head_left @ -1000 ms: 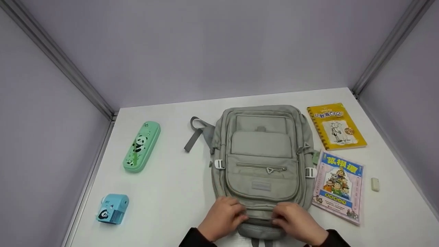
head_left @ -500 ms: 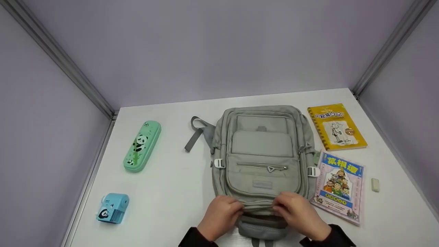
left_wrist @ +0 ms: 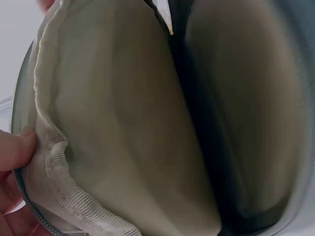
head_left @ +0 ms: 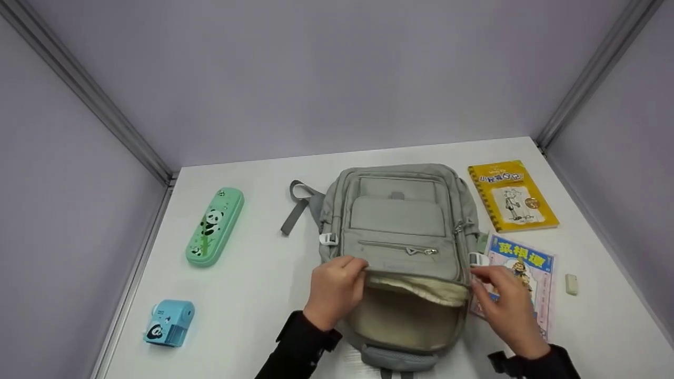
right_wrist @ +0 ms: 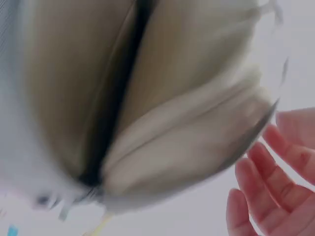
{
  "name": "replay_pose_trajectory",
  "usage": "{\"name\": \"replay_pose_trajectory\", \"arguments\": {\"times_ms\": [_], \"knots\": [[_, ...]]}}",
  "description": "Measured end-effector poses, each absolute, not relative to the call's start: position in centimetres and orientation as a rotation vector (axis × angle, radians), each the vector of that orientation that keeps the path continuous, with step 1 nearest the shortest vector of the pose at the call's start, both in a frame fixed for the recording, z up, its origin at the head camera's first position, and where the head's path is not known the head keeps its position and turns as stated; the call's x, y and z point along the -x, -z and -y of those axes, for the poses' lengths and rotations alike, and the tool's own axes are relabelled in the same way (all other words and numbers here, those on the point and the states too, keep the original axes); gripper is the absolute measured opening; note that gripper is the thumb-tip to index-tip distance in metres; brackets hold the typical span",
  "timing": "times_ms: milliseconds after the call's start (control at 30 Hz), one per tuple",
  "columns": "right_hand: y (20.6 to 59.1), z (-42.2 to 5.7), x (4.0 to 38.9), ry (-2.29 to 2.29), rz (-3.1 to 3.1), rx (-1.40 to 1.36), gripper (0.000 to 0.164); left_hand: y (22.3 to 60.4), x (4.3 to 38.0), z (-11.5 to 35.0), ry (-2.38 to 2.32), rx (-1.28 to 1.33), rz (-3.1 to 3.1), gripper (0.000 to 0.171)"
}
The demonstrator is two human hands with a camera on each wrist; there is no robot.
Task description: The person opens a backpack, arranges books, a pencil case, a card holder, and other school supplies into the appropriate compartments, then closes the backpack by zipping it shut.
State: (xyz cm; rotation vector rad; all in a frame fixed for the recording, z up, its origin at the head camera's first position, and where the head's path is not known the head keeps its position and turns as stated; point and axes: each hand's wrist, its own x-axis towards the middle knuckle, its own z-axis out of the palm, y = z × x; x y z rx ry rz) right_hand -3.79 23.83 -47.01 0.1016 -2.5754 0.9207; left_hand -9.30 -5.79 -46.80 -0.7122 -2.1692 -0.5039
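A grey-green backpack [head_left: 398,217] lies on its back on the white table, top end toward me. Its front panel is lifted away at that end, baring the beige lining [head_left: 405,322]. My left hand [head_left: 337,290] pinches the panel's edge; the left wrist view shows its thumb [left_wrist: 17,147] over the lining beside the zipper tape. My right hand [head_left: 506,308] is at the panel's right corner, above the pink comic book [head_left: 542,273]. In the right wrist view its fingers [right_wrist: 263,196] are spread and loosely bent, fingertips right by the panel's edge.
A yellow book [head_left: 513,196] lies at the back right, a white eraser [head_left: 571,284] at the right. On the left are a green panda pencil case [head_left: 215,226] and a blue panda pencil sharpener [head_left: 169,323]. Walls [head_left: 337,79] enclose the table's back and sides.
The front panel has been raised and drawn back, exposing the inside. My left hand moved up with its edge; my right hand moved right and up, its fingers loosening.
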Motion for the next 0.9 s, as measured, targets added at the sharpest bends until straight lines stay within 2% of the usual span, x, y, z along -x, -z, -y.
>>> {"name": "replay_pose_trajectory", "arguments": {"times_ms": [100,300,433,667,900], "knots": [[47.8,-26.4,3.9,-0.915,2.736,0.187,0.024,45.6,10.1,5.6,0.542,0.666,2.184,0.018],[50.5,-31.3,4.4,-0.858,3.006,0.758,0.055,43.1,11.6,5.0,0.631,0.578,2.232,0.014],[52.2,-33.7,4.2,-0.786,3.091,1.020,0.068,42.1,12.1,4.6,0.685,0.529,2.268,0.009],[53.4,-35.0,4.0,-0.822,3.186,1.191,0.066,41.8,12.3,4.3,0.704,0.510,2.299,0.007],[54.1,-34.3,5.2,-0.883,3.133,1.263,0.080,42.0,12.2,4.2,0.726,0.506,2.291,0.007]]}}
